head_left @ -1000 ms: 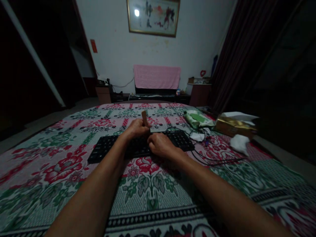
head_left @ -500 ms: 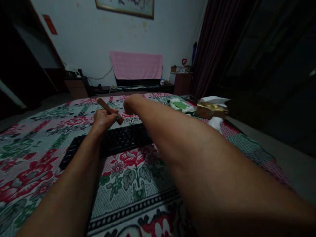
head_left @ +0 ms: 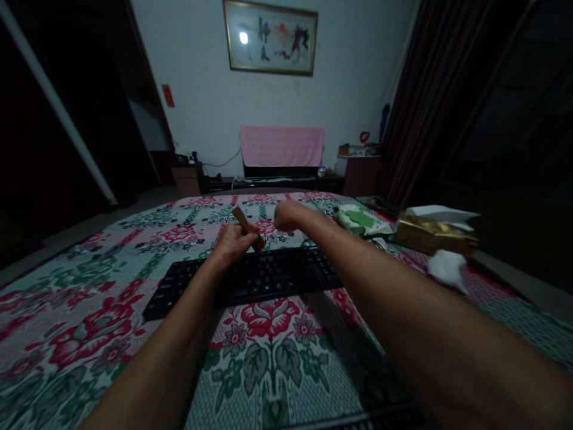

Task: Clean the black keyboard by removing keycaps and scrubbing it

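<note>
A black keyboard lies on the flowered cloth in front of me. My left hand is closed round a small brush with a flat wooden handle. The brush's brownish end points down to the right, just above or at the keyboard's back edge; I cannot tell whether it touches. Beyond that edge, to the right of the brush, my right hand is bent down at the wrist, and its fingers are hidden from view. My right forearm covers the keyboard's right end.
To the right lie a green and white packet, a gold tissue box with tissue sticking out, and a crumpled white tissue. A pink towel hangs over something dark by the far wall, below a framed picture.
My view has tilted up and swung left, so everything appears farther right and lower. The left hand still grips the brush; the right hand stays beside it, bent at the wrist.
</note>
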`<state>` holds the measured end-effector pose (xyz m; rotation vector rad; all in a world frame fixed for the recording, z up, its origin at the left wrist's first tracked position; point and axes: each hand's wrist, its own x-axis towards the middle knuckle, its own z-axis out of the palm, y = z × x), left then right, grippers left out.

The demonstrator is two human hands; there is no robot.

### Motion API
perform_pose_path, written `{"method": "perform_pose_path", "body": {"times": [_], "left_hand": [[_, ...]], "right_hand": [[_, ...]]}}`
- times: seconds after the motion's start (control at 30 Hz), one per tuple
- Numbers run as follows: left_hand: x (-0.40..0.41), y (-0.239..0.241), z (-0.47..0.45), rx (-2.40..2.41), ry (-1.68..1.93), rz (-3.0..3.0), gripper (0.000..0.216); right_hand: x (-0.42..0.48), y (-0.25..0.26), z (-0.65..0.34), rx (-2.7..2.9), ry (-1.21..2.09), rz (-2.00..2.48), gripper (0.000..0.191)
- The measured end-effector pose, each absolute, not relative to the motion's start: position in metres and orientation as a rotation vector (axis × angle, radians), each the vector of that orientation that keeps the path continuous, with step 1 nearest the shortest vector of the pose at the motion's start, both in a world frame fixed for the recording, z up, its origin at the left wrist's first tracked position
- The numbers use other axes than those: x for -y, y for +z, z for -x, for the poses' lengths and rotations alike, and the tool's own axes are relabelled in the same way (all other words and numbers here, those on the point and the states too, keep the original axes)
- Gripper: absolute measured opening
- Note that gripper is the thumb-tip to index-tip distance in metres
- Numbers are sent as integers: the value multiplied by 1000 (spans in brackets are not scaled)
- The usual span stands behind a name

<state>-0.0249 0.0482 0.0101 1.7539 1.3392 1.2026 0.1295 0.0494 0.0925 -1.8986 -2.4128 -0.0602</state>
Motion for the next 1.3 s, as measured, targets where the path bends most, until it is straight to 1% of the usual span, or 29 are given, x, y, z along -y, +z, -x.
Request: {"method": "perform_pose_path", "body": {"times": [0.13,0.27,0.47,0.6,0.8,1.0,1.13,1.3], "left_hand": [[-42,6,13,-1177,1165,-1850,26],[-36,4,6,-1075,1113,-1985,22],[-42,10,27,-1162,925,-2101,20],[-40,21,32,-1317,971,-2181,20],[-35,15,15,-1146,908,-2232,22],[-35,17,19,-1269,974,-2165,19],[-30,20,14,-1201,984,-2087,21],[-28,19,17,-1221,859,-2138,24]], "right_hand": [[-29,37,-160,2253,111,2037,31],[-22,12,-170,2184,185,2015,29],[-19,8,-166,2049,167,1986,31],[-14,2,-163,2023,167,1965,32],[-12,-3,-163,2018,139,1943,33],[-11,-2,-165,2043,149,1929,35],[-9,0,-166,2066,151,1909,36],[-10,-2,-168,2089,133,1899,38]]}}
